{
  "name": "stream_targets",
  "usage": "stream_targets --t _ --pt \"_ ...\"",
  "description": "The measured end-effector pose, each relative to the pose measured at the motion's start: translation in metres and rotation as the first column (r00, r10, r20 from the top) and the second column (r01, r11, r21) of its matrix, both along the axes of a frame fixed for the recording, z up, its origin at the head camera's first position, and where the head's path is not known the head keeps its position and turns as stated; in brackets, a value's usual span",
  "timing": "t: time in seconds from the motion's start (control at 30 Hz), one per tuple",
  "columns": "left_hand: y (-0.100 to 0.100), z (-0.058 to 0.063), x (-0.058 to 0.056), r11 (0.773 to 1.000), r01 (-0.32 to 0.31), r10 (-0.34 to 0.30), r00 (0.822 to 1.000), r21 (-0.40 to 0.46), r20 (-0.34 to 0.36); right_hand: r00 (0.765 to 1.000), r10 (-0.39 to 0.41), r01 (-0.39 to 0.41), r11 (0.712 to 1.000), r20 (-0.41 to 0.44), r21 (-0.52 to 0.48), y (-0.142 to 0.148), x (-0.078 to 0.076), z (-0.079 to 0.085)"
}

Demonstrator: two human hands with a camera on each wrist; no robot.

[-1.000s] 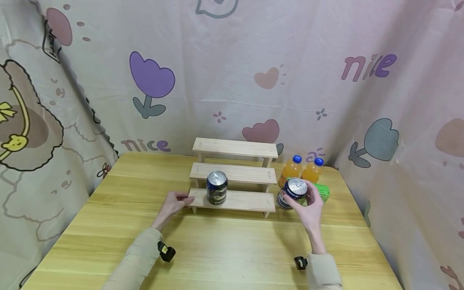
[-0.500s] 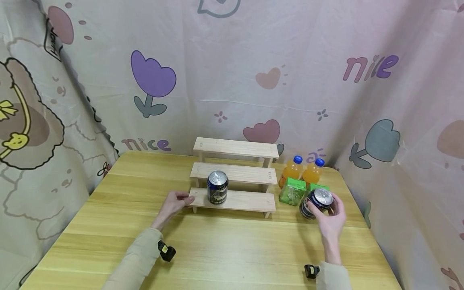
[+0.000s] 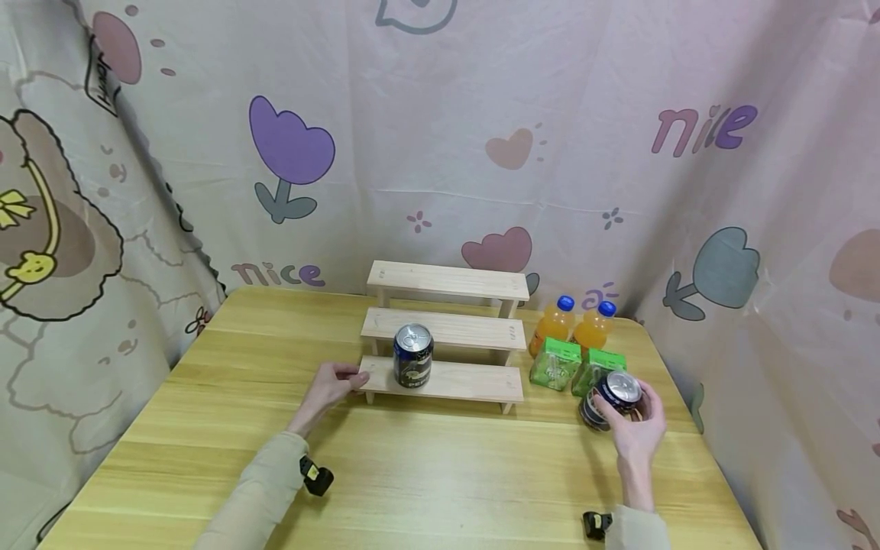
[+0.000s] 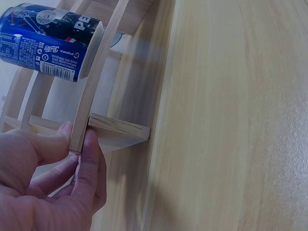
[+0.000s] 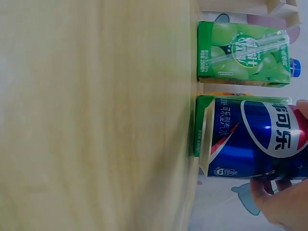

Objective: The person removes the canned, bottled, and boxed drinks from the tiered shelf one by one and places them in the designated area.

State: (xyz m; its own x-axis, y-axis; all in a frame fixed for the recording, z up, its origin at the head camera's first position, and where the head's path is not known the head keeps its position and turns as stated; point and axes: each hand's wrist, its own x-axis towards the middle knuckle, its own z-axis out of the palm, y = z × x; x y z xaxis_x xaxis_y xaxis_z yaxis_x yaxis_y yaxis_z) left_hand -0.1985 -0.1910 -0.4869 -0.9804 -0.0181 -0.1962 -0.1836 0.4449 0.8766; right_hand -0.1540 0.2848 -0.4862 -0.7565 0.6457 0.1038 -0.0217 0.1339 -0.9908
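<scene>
My left hand [image 3: 333, 384] pinches the left end of the lowest step of a wooden three-step display shelf [image 3: 474, 380], thumb above and fingers below in the left wrist view. On that step a dark blue Pepsi can [image 3: 413, 357] stands upright, printed side showing in the left wrist view [image 4: 53, 41]. Over at the right, my right hand [image 3: 641, 429] grips a second blue cola can [image 5: 255, 139], slightly tilted, in front of the right green juice box [image 3: 600, 368]. Whether this can touches the table, I cannot tell. It partly covers that juice box.
Another green juice box [image 3: 555, 364] stands just right of the shelf, a straw on its side. Behind both boxes are two orange drink bottles [image 3: 552, 325] with blue caps. A printed curtain [image 3: 412, 137] hangs along the back and sides of the wooden table [image 3: 440, 481].
My right hand has carried its can rightward and toward me, from beside the shelf to in front of the right juice box, uncovering the left one. My left hand stays on the shelf.
</scene>
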Motion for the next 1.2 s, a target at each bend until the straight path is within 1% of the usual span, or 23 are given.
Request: stream_targets --t 0.23,0.47,0.63,0.73,0.87,0.97,1.03,1.2 --pt "0.000 0.000 0.001 1.000 0.002 -0.002 1.000 -0.018 -0.010 1.000 -0.005 0.005 1.000 0.005 0.005 0.003 0.001 -0.004" --pt "0.001 0.001 0.000 1.000 0.003 -0.003 1.000 -0.008 -0.015 1.000 0.002 -0.002 1.000 -0.008 0.005 0.004 0.002 -0.005" --pt "0.001 0.001 0.001 1.000 0.002 -0.002 1.000 -0.012 -0.019 1.000 0.012 -0.012 1.000 0.024 0.017 0.005 0.001 -0.003" --pt "0.001 0.001 0.001 1.000 0.004 -0.004 1.000 -0.009 -0.020 0.998 0.029 -0.032 0.998 0.057 0.052 0.004 0.001 -0.001" --pt "0.000 0.000 0.001 1.000 0.006 -0.006 1.000 -0.015 -0.018 0.995 0.053 -0.063 0.989 0.083 0.133 0.004 0.002 0.001" --pt "0.000 0.000 0.001 1.000 0.005 -0.005 1.000 -0.019 -0.016 0.996 0.063 -0.075 0.976 0.069 0.204 0.003 0.002 0.002" --pt "0.000 0.000 0.001 1.000 0.003 -0.003 1.000 -0.013 -0.014 0.997 0.072 -0.079 0.969 0.040 0.235 0.003 0.002 0.004" --pt "0.000 0.000 0.001 1.000 -0.002 0.002 1.000 -0.008 -0.012 0.996 0.092 -0.086 0.963 -0.010 0.256 -0.001 0.005 0.016"
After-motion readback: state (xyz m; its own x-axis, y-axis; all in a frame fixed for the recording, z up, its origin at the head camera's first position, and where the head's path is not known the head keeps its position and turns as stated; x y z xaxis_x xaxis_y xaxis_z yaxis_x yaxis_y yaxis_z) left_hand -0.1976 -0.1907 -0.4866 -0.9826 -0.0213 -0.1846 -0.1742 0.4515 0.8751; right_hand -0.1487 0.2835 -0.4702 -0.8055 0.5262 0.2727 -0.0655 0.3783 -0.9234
